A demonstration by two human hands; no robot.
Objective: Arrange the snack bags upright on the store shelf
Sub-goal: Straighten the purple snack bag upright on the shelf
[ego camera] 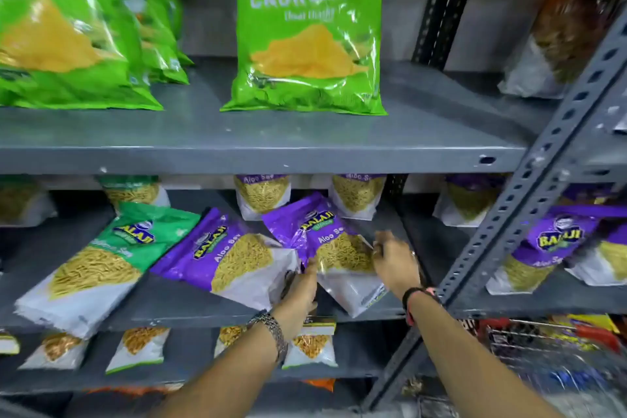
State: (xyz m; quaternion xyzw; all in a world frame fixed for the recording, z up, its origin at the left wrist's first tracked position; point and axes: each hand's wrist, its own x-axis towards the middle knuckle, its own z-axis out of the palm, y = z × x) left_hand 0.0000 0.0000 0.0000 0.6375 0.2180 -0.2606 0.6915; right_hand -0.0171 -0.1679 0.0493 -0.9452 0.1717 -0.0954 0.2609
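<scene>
On the middle shelf (pixel 190 312), both hands grip one purple bag (pixel 334 248) that leans tilted: the left hand (pixel 300 285) pinches its lower left edge, the right hand (pixel 395 260) its right side. Just beside it to the left, a second purple bag (pixel 230 254) and a green bag (pixel 101 265) lie slanted.

Your single head-worn camera faces a grey metal shelf unit (pixel 258 146) straight on, from close range, tilted slightly downward. The wide lens bends the slotted upright post (pixel 529 200) on the right into a slant. Three shelf levels fill the view. Your forearms enter from the bottom edge, reaching forward to the middle shelf (pixel 190 309) near the frame's centre.
</scene>
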